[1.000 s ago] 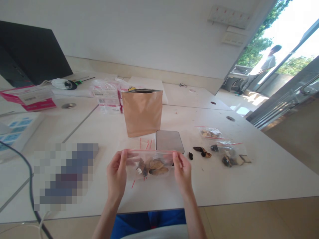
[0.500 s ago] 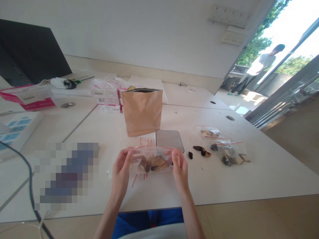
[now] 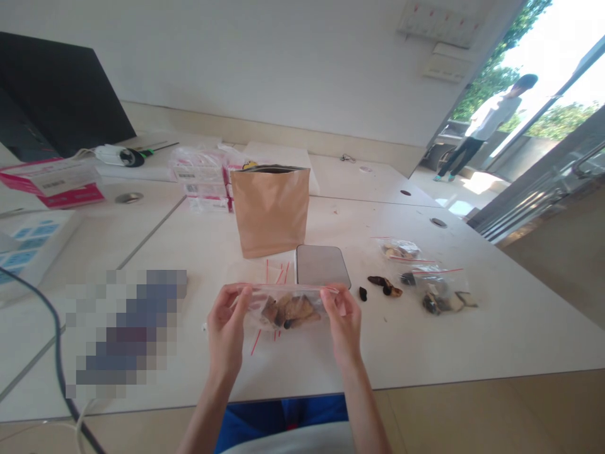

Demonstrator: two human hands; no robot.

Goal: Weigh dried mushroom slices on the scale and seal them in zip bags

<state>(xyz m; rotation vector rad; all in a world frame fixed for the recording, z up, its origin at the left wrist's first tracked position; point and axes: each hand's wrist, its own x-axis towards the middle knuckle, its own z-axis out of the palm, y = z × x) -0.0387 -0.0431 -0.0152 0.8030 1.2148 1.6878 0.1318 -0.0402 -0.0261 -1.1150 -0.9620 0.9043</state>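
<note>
Between my hands a clear zip bag (image 3: 293,309) is stretched out above the table, with brown, dried-looking pieces inside. My left hand (image 3: 229,321) pinches its upper left corner, and my right hand (image 3: 343,321) grips the upper right one. Under and behind it lie more clear bags with red strips (image 3: 278,272). A flat square scale with a metal top (image 3: 321,266) sits just beyond my right hand. Behind that stands a brown paper pouch (image 3: 271,211), open at the top.
On the right lie loose dark pieces (image 3: 385,285) and filled zip bags (image 3: 442,296), (image 3: 401,250). Pink-and-white boxes (image 3: 205,180) are stacked at the back. A black cable (image 3: 57,340) hangs at left. A person (image 3: 491,123) stands outside the doorway.
Both hands have drawn slightly apart and the bag's top edge has tipped a little lower. The person outside has shifted posture.
</note>
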